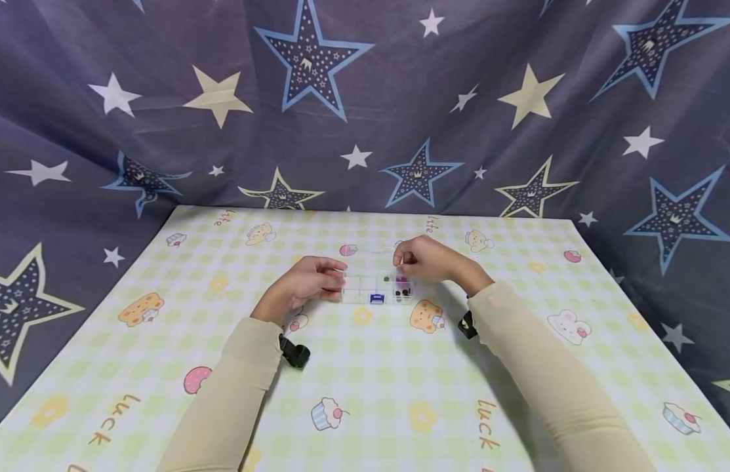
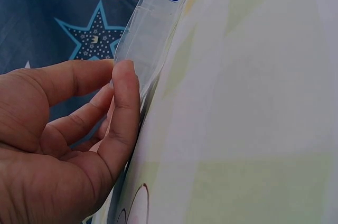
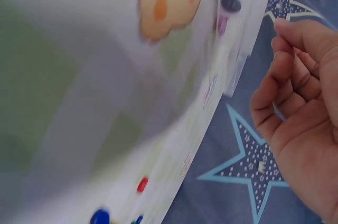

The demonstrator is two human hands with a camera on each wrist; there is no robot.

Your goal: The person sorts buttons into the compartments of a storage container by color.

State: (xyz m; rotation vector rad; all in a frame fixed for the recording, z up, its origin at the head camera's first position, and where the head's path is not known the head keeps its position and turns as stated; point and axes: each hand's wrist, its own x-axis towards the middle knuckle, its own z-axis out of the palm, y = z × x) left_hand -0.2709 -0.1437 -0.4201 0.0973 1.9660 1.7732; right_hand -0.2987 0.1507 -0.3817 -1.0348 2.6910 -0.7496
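Observation:
A clear plastic compartment box (image 1: pixel 360 286) with a blue latch (image 1: pixel 376 299) lies on the table, its transparent lid raised at the back. My left hand (image 1: pixel 313 278) pinches the left end of the box between thumb and fingers; the left wrist view shows the fingertips at that corner. Over the right-hand compartments is my right hand (image 1: pixel 425 259), thumb and index fingertips close together. I cannot tell whether a small piece sits between them. Below it, the box holds a purple piece (image 1: pixel 402 280) and several dark pieces (image 1: pixel 403 293). One green piece (image 1: pixel 386 279) lies further left.
A checked cloth with printed cakes, bears and flowers covers the table (image 1: pixel 365 367). Behind stands a dark star-patterned curtain (image 1: pixel 353 131). In the right wrist view, a small red piece (image 3: pixel 142 184) and a blue piece (image 3: pixel 100 217) lie on the table.

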